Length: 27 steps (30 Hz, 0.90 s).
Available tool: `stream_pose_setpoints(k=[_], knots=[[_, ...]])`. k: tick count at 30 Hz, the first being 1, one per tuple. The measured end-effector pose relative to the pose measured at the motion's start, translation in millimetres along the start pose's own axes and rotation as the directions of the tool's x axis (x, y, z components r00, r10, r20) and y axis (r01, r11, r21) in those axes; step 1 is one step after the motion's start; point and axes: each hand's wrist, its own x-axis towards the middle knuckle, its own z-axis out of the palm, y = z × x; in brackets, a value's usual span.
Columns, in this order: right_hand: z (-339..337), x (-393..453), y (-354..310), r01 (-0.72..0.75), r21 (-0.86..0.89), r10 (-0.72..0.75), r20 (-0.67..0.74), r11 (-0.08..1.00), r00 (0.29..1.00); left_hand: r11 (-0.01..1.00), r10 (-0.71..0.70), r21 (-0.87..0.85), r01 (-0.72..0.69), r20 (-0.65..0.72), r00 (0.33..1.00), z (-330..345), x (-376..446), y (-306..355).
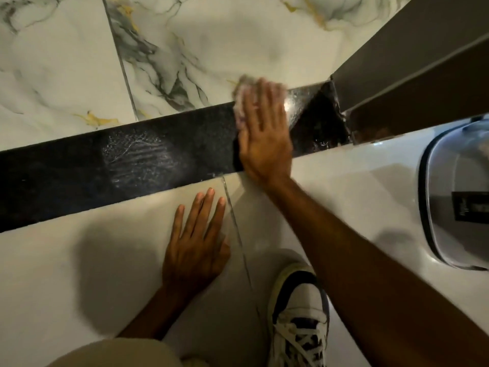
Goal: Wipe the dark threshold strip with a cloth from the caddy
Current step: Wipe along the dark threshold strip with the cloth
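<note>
On the dark threshold strip (79, 165), your right hand (264, 136) presses the cloth (244, 91) flat, fingers spread; your left hand (195, 242) rests open on the floor (79, 274).

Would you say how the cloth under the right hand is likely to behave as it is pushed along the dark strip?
The cloth looks soft and floppy: it bunches unevenly beyond the fingers of the right hand. It probably slides easily, since the threshold strip looks polished and shows smeared streaks. It seems light, so it likely needs flat palm pressure to keep from crumpling.
</note>
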Motion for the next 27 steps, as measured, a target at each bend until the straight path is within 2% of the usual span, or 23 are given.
stream_pose_setpoints(k=[2, 3, 6, 8, 12, 14, 15, 17, 19, 21, 23, 27], knots=[[-6.5, -40.3, -7.0, 0.146, 0.033, -0.148, 0.077, 0.989, 0.986, 1.000, -0.003, 0.000, 0.003, -0.005, 1.000, -1.4, -1.7, -0.2], [-12.9, -63.7, -0.6, 0.140, 0.040, -0.143, 0.092, 0.989, 0.985, 1.000, 0.003, -0.003, -0.003, -0.007, 1.000, -3.3, -1.8, 0.6], [-32.6, -107.6, 33.2, -0.078, -0.046, 0.082, 0.080, 0.996, 0.993, 1.000, -0.002, -0.007, 0.002, -0.001, 1.000, -8.2, 0.7, 2.2], [-37.9, -98.1, 52.3, -0.196, -0.100, 0.201, 0.042, 0.976, 0.979, 1.000, -0.011, 0.012, 0.011, 0.008, 1.000, -9.6, 3.3, 3.7], [-23.6, -21.0, 57.8, -0.261, -0.134, 0.255, -0.063, 0.956, 0.965, 0.999, 0.001, 0.034, -0.001, -0.008, 1.000, -1.4, 5.7, 3.7], [-10.6, 5.8, 42.8, -0.186, -0.167, 0.178, -0.063, 0.968, 0.982, 0.999, 0.000, 0.053, 0.000, -0.014, 1.000, 3.4, 5.8, 3.0], [-6.3, 7.4, 34.6, -0.092, -0.169, 0.085, -0.047, 0.981, 0.995, 0.998, -0.004, 0.060, 0.005, -0.011, 1.000, 4.2, 5.9, 2.6], [-4.8, -21.0, 23.3, 0.119, -0.069, -0.119, 0.001, 0.991, 0.993, 0.999, -0.007, 0.051, 0.007, 0.004, 1.000, 3.1, 5.3, 2.7], [-16.7, -75.4, 27.2, 0.155, 0.059, -0.158, 0.051, 0.986, 0.986, 0.999, 0.004, 0.047, -0.005, 0.025, 1.000, -1.5, 5.8, 3.2], [-33.8, -119.2, 44.8, 0.030, 0.021, -0.032, 0.095, 0.999, 0.995, 0.998, 0.007, 0.054, -0.009, 0.036, 0.999, -5.6, 6.9, 4.8], [-42.2, -124.2, 65.3, -0.081, -0.052, 0.085, 0.083, 0.995, 0.993, 0.998, 0.008, 0.068, -0.011, 0.039, 0.999, -8.0, 9.4, 7.6], [-34.6, -44.8, 68.4, -0.212, -0.071, 0.208, -0.059, 0.975, 0.976, 0.998, 0.021, 0.065, -0.023, 0.035, 0.999, -2.9, 14.2, 10.7]])
